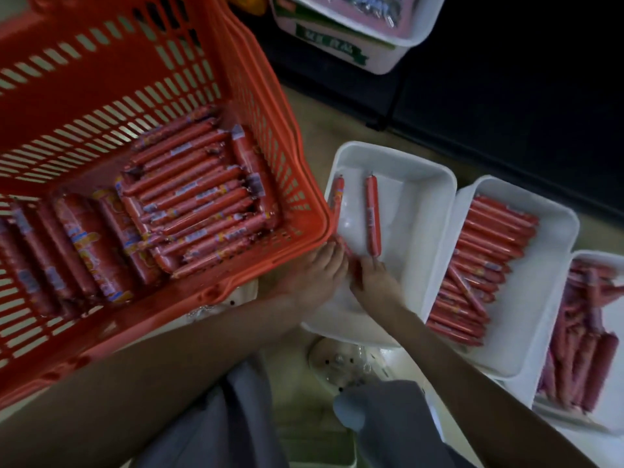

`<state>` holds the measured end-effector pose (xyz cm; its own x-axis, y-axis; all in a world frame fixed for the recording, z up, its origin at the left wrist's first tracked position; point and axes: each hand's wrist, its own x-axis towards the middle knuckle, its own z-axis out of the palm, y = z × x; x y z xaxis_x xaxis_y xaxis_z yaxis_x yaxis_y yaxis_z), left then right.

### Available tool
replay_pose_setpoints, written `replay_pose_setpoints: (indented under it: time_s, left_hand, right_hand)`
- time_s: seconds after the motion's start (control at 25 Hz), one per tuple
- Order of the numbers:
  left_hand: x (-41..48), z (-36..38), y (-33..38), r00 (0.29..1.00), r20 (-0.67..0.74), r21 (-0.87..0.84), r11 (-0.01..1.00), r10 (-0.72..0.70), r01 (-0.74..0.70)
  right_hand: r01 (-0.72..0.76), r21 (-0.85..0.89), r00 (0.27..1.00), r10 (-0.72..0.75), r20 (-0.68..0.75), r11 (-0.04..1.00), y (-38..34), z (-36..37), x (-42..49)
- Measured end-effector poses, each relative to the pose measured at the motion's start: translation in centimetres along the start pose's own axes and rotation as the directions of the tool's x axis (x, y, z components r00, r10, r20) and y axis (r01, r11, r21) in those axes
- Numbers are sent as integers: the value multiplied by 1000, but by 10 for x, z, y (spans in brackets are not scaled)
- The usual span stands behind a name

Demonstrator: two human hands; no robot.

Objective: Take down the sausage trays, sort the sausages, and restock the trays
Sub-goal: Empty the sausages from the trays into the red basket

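Observation:
A red slatted basket (297, 244) at the left holds several thin and thick red sausages (189, 194). Right of it, a white tray (415, 184) on the floor carries two thin sausages: one (372, 216) in its middle, one (337, 194) against its left wall. My left hand (317, 271) rests at the tray's near-left corner, fingers on a thin sausage (347, 251) beside the basket rim. My right hand (373, 280) is next to it, fingertips touching the lower end of the middle sausage. Whether either hand grips is unclear.
Two more white trays lie to the right, one (547, 265) packed with thin sausages, one (611, 332) with darker thick ones. Stacked white trays (381, 59) sit at the top against a dark shelf base. My knees and white shoes are below the hands.

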<state>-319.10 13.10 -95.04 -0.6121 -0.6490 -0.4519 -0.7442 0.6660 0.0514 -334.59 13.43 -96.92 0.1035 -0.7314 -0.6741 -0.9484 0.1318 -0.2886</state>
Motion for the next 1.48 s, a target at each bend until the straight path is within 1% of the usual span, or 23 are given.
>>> replay_pose_setpoints:
  time_s: [0.08, 0.16, 0.2, 0.24, 0.28, 0.36, 0.44, 0.48, 0.56, 0.64, 0.72, 0.8, 0.84, 0.88, 0.96, 1.04, 1.12, 1.16, 1.2, 1.24, 1.28, 1.36, 1.48]
  left_hand:
    - [12, -4, 4, 998, -40, -21, 999, -40, 39]
    - [20, -4, 8, 992, -92, -52, 995, -92, 87]
    - [21, -7, 11, 989, -59, -35, 991, -134, 132]
    - [23, -6, 13, 982, -86, -13, 986, -168, 168]
    - [27, -5, 16, 975, -62, -13, 977, -214, 213]
    - [39, -9, 20, 946, 96, -111, 941, -310, 320]
    - [52, -10, 19, 899, 116, -187, 880, -422, 437]
    - [57, -5, 19, 902, 141, -235, 872, -407, 430]
    - [60, 4, 18, 953, 206, -373, 883, -220, 285]
    - [57, 6, 23, 971, 239, -460, 878, -18, 129]
    - [63, 6, 34, 952, 296, -481, 873, 78, 78]
    - [65, 10, 37, 958, 284, -431, 888, -37, 162]
    - [60, 11, 33, 957, 286, -422, 890, -47, 170]
    - [52, 15, 30, 963, 268, -413, 903, -7, 121]
    - [35, 9, 25, 958, 286, -315, 945, 4, 90]
    - [27, 0, 26, 977, 197, -228, 966, -79, 124]
    - [31, -12, 22, 989, 46, -197, 969, -141, 147]
    - [33, -18, 18, 987, 38, -210, 964, -156, 160]
    - [35, -21, 15, 986, -29, -225, 962, -163, 152]
    - [33, -30, 13, 981, -66, -240, 957, -181, 161]
    - [31, -38, 12, 973, -143, -244, 959, -183, 145]
    - [21, -67, 8, 959, -233, -213, 970, -163, 113]
    - [-13, -124, -5, 929, -322, -233, 966, -184, 111]
  right_hand:
    - [-22, 315, 989, 66, -129, 949, -9, -17, -2]
    - [-62, 544, 980, 154, -125, 837, -14, -29, 2]
    - [-80, 601, 977, 182, -110, 795, -16, -33, 5]
    - [-84, 631, 974, 198, -112, 772, -17, -35, 10]
    - [-80, 624, 970, 206, -131, 778, -16, -34, 17]
    - [-79, 558, 959, 216, -185, 826, -10, -34, 30]
    - [-105, 519, 951, 238, -197, 848, -1, -35, 37]
    - [-118, 526, 949, 252, -189, 842, 3, -37, 39]
    - [-140, 543, 948, 271, -168, 828, 7, -40, 42]
    - [-133, 474, 957, 237, -167, 870, 5, -40, 45]
    - [-116, 319, 975, 169, -144, 940, -3, -37, 47]
    - [-108, 139, 989, 121, -88, 984, -12, -32, 47]
    - [-102, 22, 992, 103, -69, 995, -16, -29, 46]
    - [-70, -109, 996, 64, -54, 992, -20, -24, 45]
    - [26, -317, 998, -43, -47, 948, -22, -10, 43]
    - [61, -349, 997, -72, -20, 935, -18, -1, 39]
    - [4, -242, 1000, 1, 23, 970, -7, -4, 35]
    - [-25, -196, 999, 31, 25, 980, 0, -10, 33]
    - [-30, -182, 1000, 30, -2, 983, 5, -19, 28]
    - [12, -186, 997, -27, -78, 982, 8, -32, 20]
    - [101, -224, 973, -143, -180, 969, 8, -47, 9]
    - [248, -346, 857, -372, -357, 905, 3, -79, -16]
    - [399, -427, 697, -571, -434, 812, -23, -128, -51]
